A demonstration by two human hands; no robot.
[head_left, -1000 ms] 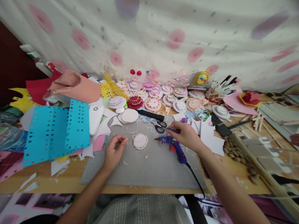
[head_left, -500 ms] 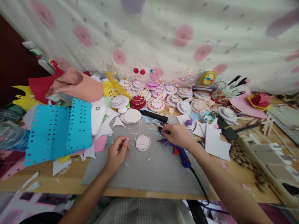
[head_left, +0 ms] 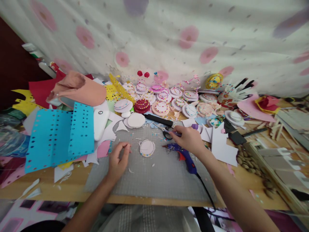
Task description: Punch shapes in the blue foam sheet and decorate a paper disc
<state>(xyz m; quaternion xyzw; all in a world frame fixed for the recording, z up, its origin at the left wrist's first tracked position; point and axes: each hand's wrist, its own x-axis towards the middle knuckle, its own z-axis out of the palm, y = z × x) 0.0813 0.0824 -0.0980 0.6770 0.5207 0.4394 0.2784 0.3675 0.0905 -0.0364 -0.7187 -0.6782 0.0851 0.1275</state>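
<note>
My right hand is closed on a slim purplish tool, its exact kind partly hidden by the fingers. Just left of those fingertips lie dark-handled scissors. Below them, on the grey cutting mat, rests a blue glue gun with a red trigger and a black cord. A small pale round hat-like piece with coloured dots along its edge sits between my hands. Beside it, my left hand rests on the mat, loosely curled, thumb and fingers apart and holding nothing visible.
Decorated little foam hats crowd the back of the table. Blue dotted foam sheets, a pink cap and a white device are piled left. White foam scraps and a tray stand right. A black bar lies behind the mat.
My right hand has shifted slightly right, and the purplish tool now shows in its fingers. More of the scissors' handles is visible. My left hand has moved slightly left, away from the round piece.
</note>
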